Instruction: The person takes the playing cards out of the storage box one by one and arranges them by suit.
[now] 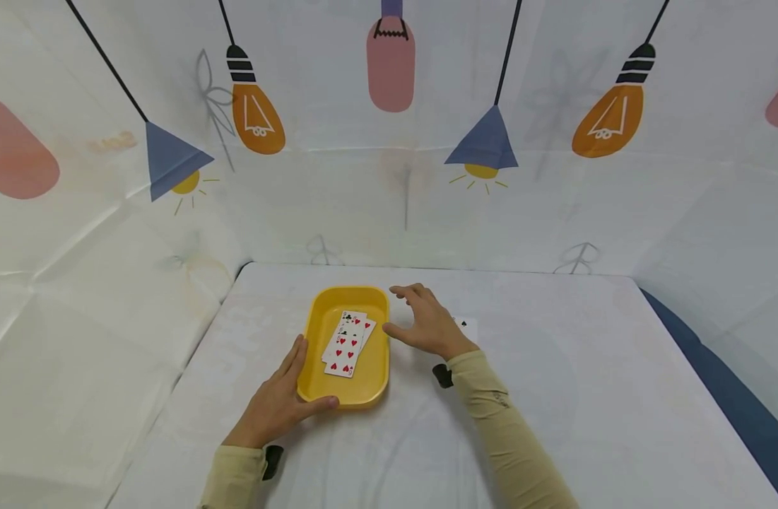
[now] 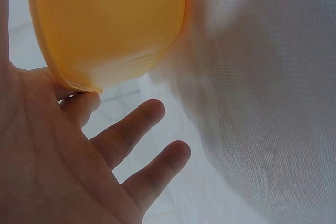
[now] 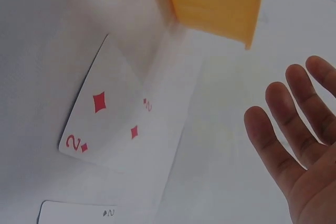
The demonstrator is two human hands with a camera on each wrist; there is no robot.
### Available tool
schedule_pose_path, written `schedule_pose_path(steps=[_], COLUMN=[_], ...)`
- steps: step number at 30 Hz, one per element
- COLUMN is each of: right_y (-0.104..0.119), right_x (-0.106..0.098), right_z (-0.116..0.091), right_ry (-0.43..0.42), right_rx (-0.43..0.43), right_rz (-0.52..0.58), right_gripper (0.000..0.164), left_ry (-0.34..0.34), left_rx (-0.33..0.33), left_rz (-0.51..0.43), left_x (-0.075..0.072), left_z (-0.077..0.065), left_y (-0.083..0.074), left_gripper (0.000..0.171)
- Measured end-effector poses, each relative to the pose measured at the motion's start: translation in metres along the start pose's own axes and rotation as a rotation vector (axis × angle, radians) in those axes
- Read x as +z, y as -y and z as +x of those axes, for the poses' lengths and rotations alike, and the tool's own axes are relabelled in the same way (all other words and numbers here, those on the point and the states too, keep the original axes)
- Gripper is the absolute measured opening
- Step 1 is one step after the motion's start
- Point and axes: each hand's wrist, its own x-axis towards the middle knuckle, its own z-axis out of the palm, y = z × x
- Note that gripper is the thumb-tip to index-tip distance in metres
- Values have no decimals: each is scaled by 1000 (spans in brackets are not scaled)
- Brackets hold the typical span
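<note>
On the worktop (image 1: pixel 420 445), the left hand (image 1: pixel 278 404) grips a yellow tray (image 1: pixel 371 385) holding playing cards (image 1: pixel 347 351), seemingly to steady it; the right hand (image 1: pixel 432 329), empty and loosely spread, hovers near loose cards (image 3: pixel 105 121).

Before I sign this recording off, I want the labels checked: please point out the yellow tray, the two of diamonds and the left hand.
Yellow tray (image 1: pixel 372 365): head view, bare floor right of the cards.
Two of diamonds (image 3: pixel 108 121): right wrist view, middle of its face.
Left hand (image 1: pixel 277 404): head view, back of the hand.
</note>
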Motion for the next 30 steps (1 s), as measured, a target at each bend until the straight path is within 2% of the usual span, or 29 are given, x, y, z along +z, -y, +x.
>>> schedule_pose_path(steps=[15, 20, 30], right_y=[20, 31, 50], right_x=[12, 14, 33], right_z=[12, 18, 21], right_ry=[17, 44, 135], right_rx=[-52, -57, -77], right_rz=[8, -10, 57], right_gripper=[75, 75, 80], left_ry=[-2, -1, -19], left_rx=[5, 9, 33], left_rz=[-4, -2, -4], left_x=[-1, 0, -1], left_z=[-1, -2, -3], left_y=[-1, -1, 0], left_gripper=[127, 127, 125])
